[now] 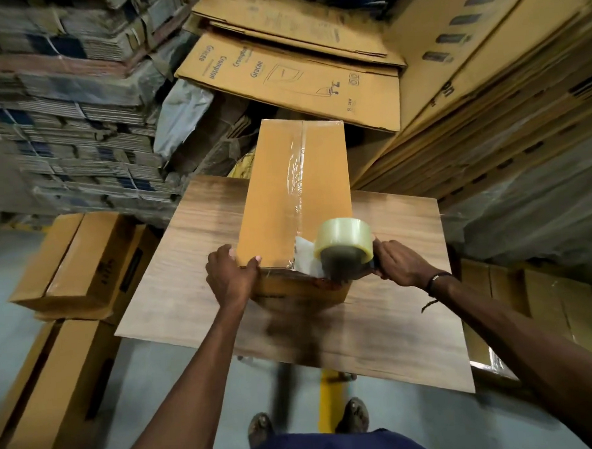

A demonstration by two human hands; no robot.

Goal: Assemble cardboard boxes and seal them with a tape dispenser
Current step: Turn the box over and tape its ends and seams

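Brown cardboard box [286, 204] lies on the worktop [193, 250], long axis running away from me. My left hand [230, 275] grips its near-left corner; my right hand [401, 263] clasps the tape dispenser [345, 242] at its near end, over the taped seam [299, 176].

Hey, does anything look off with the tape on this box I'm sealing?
Yes. The clear tape strip along the seam of the box is wrinkled and bubbled around the middle rather than flat. Near the tape dispenser, a loose bit of tape looks bunched up at the box's near edge.
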